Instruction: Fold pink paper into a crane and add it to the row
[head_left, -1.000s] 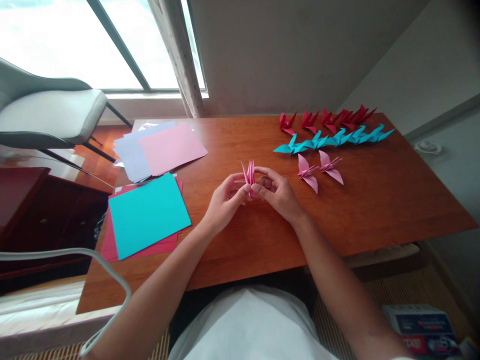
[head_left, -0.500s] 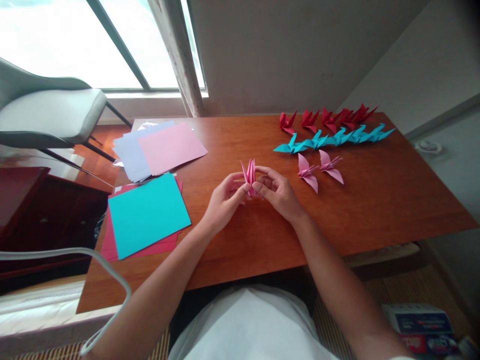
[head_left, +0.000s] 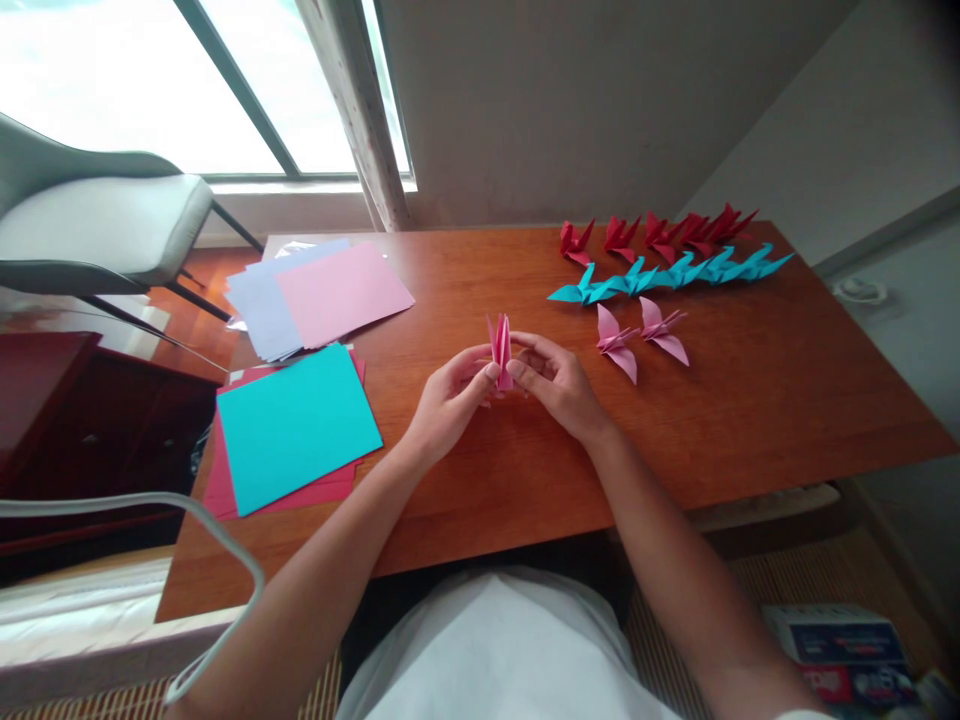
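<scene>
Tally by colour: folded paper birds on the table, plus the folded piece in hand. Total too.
Red birds: 5
Blue birds: 5
Pink birds: 2
Pink folded piece, between left hand and right hand: 1
Total: 13
Red and blue birds overlap toward the right end, so those two counts are my best reading.

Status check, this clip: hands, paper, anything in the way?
Left hand and right hand both pinching folded pink paper. Paper upright over table. No obstruction seen; two pink paper birds sit off to the right.
</scene>
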